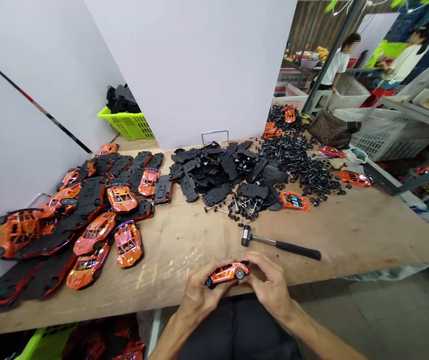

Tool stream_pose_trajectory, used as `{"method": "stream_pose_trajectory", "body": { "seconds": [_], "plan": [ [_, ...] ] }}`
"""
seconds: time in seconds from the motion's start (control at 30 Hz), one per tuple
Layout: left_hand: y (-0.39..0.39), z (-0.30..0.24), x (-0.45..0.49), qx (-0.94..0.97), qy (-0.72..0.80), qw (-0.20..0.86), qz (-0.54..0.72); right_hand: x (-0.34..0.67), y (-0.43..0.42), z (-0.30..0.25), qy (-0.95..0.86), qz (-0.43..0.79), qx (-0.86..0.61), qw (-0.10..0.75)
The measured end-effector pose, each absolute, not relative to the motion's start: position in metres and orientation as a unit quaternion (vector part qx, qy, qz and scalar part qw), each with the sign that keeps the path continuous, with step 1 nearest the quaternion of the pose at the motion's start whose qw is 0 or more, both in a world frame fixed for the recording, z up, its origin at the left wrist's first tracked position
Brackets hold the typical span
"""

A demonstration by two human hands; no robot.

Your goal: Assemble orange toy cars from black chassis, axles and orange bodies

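An orange toy car (226, 273) is held between my two hands at the front edge of the table, its side with a grey-hubbed wheel turned up to me. My left hand (200, 290) grips the car's front end, fingers behind and thumb below. My right hand (270, 282) closes round the rear end. Just beyond the right hand lies a hammer (278, 244) with a black handle and a short cylindrical head. Behind it are loose wheel axles (245, 207), a heap of black car bases (214, 172) and an orange car body (293, 200).
Many orange toy cars (128, 244) crowd the table's left side, some upside down. A large pile of black wheels and axles (293, 155) covers the back right, near a brown bag (329, 127). Green basket (127, 125) stands behind. Two people are in the background at right.
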State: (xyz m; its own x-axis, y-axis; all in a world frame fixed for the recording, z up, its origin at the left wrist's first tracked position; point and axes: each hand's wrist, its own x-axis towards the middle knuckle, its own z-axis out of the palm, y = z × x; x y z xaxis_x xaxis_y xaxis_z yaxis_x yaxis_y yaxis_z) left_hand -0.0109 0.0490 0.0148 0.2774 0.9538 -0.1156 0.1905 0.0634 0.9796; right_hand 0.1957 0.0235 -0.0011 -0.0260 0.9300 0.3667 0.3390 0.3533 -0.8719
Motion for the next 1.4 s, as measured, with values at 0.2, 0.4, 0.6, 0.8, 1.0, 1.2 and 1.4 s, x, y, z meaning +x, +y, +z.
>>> {"method": "stream_pose_trajectory", "body": {
  "seconds": [0.2, 0.4, 0.6, 0.8, 1.0, 1.2, 1.4],
  "plan": [
    [0.05, 0.024, -0.015, 0.559, 0.497, 0.561, 0.354, 0.199, 0.028, 0.033, -0.679, 0.363, -0.454, 0.448],
    [0.038, 0.025, -0.009, 0.512, 0.497, 0.581, 0.392, 0.182, 0.014, 0.053, -0.69, 0.29, -0.456, 0.481],
    [0.037, 0.016, -0.01, 0.423, 0.486, 0.624, 0.442, 0.181, 0.017, 0.063, -0.72, 0.305, -0.436, 0.446],
    [0.036, 0.017, -0.018, 0.508, 0.477, 0.588, 0.412, 0.177, 0.015, 0.067, -0.75, 0.246, -0.413, 0.455],
    [0.028, 0.016, -0.018, 0.556, 0.5, 0.575, 0.332, 0.184, 0.033, 0.037, -0.615, 0.417, -0.499, 0.446],
    [0.088, 0.047, -0.096, 0.452, 0.667, 0.409, 0.429, 0.243, 0.064, 0.0, -0.575, 0.387, -0.577, 0.431],
    [0.196, 0.133, -0.204, 0.513, 0.812, -0.002, 0.28, 0.277, 0.059, -0.002, -0.583, 0.299, -0.63, 0.417]
  ]
}}
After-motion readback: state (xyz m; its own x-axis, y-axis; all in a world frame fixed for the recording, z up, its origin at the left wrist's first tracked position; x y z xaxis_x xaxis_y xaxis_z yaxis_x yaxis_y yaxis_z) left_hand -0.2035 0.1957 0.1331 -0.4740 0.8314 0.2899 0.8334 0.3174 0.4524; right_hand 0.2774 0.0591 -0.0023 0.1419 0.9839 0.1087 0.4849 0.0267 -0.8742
